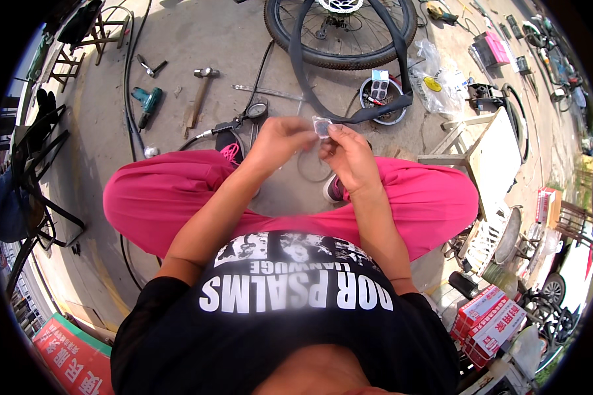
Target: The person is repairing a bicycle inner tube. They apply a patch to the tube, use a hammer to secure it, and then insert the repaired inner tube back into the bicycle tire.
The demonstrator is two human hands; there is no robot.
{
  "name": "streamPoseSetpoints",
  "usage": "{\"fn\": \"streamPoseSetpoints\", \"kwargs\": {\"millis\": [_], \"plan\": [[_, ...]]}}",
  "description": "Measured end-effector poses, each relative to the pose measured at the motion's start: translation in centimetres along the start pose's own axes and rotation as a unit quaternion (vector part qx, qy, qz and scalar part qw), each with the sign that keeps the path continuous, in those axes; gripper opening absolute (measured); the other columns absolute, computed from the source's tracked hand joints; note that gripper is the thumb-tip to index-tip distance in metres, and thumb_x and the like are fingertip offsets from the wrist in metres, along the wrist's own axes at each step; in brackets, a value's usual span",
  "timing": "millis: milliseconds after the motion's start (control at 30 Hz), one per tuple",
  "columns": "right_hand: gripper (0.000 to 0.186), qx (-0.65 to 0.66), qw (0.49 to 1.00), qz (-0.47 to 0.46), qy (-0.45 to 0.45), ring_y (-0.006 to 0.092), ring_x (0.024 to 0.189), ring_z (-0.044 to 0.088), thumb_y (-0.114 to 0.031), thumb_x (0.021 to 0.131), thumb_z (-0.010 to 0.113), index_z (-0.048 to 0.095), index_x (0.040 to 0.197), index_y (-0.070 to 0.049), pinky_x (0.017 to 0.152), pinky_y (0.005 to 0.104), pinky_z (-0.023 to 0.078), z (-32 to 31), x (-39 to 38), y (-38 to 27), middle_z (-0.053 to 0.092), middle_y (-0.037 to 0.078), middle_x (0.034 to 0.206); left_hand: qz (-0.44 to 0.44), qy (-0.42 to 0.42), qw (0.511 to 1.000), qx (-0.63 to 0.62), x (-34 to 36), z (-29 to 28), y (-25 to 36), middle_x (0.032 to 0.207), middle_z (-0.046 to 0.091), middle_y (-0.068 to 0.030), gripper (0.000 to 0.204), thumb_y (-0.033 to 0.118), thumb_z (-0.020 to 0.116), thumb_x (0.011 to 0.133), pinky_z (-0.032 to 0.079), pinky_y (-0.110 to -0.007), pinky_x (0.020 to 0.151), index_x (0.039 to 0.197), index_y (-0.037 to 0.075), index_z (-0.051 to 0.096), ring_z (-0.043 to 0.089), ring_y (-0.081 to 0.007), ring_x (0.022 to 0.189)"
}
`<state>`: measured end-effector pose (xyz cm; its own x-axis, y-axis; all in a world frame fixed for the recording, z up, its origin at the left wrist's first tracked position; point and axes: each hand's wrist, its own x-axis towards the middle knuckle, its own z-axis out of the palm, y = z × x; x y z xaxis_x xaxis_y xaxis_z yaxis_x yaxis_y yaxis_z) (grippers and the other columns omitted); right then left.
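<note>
A small square tyre patch (321,127), dark with a pale, shiny border, is pinched between the thumb and fingers of my right hand (352,157). Close beside its left edge is my left hand (283,141), fingers curled together and slightly blurred; what they pinch, if anything, is hidden. Just beyond my hands hangs a black inner tube (303,79), looping down from the bicycle wheel (339,56) and across a bowl (392,120). That bowl holds a sheet of patches (379,84) and small items I cannot make out.
Left of my hands lie a hammer (203,92), a teal power drill (147,105) and a hose with a pressure gauge (257,110). A clear plastic bag (438,82) rests right of the bowl. A wooden stool (484,155) stands by my right knee.
</note>
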<state>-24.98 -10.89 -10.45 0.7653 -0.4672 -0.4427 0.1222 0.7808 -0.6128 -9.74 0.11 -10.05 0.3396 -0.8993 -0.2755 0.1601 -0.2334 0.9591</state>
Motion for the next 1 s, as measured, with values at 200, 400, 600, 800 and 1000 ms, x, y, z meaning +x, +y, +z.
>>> {"fn": "streamPoseSetpoints", "kwargs": {"millis": [200, 400, 600, 800, 1000], "plan": [[0.013, 0.122, 0.991, 0.059, -0.009, 0.0171, 0.076, 0.063, -0.012, 0.091, 0.061, 0.064, 0.099, -0.002, 0.065, 0.0283, 0.049, 0.2, -0.1, -0.1, 0.067, 0.008, 0.091, 0.008, -0.004, 0.999, -0.047, -0.1, 0.4, 0.2, 0.090, 0.068, -0.0042, 0.016, 0.005, 0.067, 0.086, 0.048, -0.025, 0.080, 0.099, -0.004, 0.069, 0.061, -0.0101, 0.084], [0.013, 0.067, 0.997, -0.029, 0.021, 0.0153, 0.074, 0.062, -0.013, 0.091, 0.062, 0.064, 0.099, -0.003, 0.065, 0.0269, 0.049, 0.9, -0.3, 0.0, 0.067, 0.006, 0.091, 0.021, 0.015, 0.998, -0.059, -0.3, 1.1, 1.1, 0.080, 0.066, -0.0030, 0.017, 0.007, 0.066, 0.082, 0.046, -0.023, 0.068, 0.093, -0.005, 0.069, 0.058, -0.0084, 0.074], [0.015, -0.117, 0.985, -0.082, 0.100, 0.0144, 0.075, 0.061, -0.016, 0.090, 0.064, 0.063, 0.096, -0.003, 0.069, 0.0275, 0.050, 1.6, -0.5, 0.0, 0.065, 0.005, 0.090, 0.000, 0.018, 0.998, -0.061, 0.0, 0.7, 0.5, 0.081, 0.066, -0.0036, 0.014, 0.007, 0.067, 0.082, 0.047, -0.024, 0.071, 0.090, -0.004, 0.068, 0.059, -0.0095, 0.075], [0.021, -0.533, 0.746, -0.382, 0.118, 0.0269, 0.089, 0.059, -0.014, 0.078, 0.072, 0.063, 0.094, -0.003, 0.078, 0.0346, 0.048, 3.0, -1.4, -0.5, 0.061, 0.011, 0.098, -0.022, 0.029, 0.998, -0.049, -0.2, 0.5, 1.6, 0.084, 0.066, -0.0040, 0.015, 0.008, 0.069, 0.085, 0.048, -0.025, 0.075, 0.093, -0.004, 0.066, 0.060, -0.0105, 0.078], [0.020, -0.548, 0.746, -0.369, 0.081, 0.0292, 0.090, 0.058, -0.014, 0.076, 0.074, 0.065, 0.090, -0.003, 0.079, 0.0359, 0.047, 3.6, -1.9, -0.5, 0.062, 0.012, 0.096, 0.003, 0.050, 0.999, -0.004, -0.3, 0.6, 1.8, 0.081, 0.067, -0.0045, 0.011, 0.005, 0.068, 0.085, 0.049, -0.024, 0.070, 0.090, -0.005, 0.067, 0.060, -0.0100, 0.075]]}}
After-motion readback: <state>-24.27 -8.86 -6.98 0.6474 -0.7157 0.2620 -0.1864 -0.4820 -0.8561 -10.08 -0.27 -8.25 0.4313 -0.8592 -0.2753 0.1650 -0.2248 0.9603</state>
